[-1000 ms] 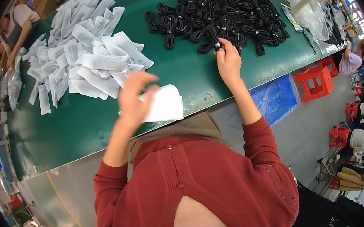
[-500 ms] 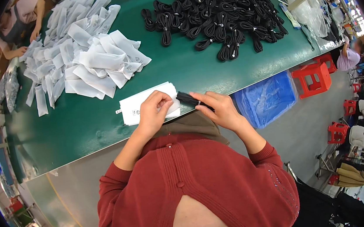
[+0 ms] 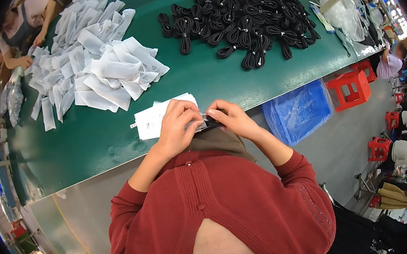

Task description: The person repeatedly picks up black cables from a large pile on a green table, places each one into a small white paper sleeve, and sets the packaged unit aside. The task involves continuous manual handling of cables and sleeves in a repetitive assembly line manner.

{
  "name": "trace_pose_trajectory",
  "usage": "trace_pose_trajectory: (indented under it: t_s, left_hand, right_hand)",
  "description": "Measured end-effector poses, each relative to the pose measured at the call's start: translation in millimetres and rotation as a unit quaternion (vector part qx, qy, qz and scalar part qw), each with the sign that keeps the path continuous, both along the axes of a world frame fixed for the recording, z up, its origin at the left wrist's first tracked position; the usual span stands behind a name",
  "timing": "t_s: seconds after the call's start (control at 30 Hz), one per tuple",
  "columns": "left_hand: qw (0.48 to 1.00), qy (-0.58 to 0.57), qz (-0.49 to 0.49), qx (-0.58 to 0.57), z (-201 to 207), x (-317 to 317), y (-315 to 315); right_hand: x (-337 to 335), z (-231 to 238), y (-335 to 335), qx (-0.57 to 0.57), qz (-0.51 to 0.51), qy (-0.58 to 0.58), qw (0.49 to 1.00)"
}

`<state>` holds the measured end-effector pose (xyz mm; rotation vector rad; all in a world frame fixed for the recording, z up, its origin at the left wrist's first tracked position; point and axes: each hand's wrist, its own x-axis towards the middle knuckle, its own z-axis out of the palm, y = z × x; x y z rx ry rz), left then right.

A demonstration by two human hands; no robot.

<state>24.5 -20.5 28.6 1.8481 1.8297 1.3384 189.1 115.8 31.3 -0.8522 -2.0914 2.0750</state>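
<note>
Head view: a dark bundle [image 3: 211, 123], mostly hidden, sits between my hands, my right hand [image 3: 236, 119] closed about it; my left hand [image 3: 178, 131] half curls over white sleeves [image 3: 150, 120] on the green table [image 3: 88, 148], its hold unclear. Keeping the bundle straight should help.

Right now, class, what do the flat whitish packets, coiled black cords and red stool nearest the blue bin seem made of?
Flat whitish packets: probably thin frosted plastic, matte, with a milky, creased look.
Coiled black cords: perhaps a rubbery or woven covering, dull; too small to tell.
Red stool: likely moulded plastic, smooth, evenly coloured.
</note>
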Motion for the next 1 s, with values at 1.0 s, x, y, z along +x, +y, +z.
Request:
trace_pose_trajectory:
  t_s: [1.0]
  left_hand:
    - [0.924, -0.332, 0.175, 0.076, 71, -147, 30]
  right_hand:
    - [-34, -21, 67, 0.595, -0.093, -0.056, 0.797]
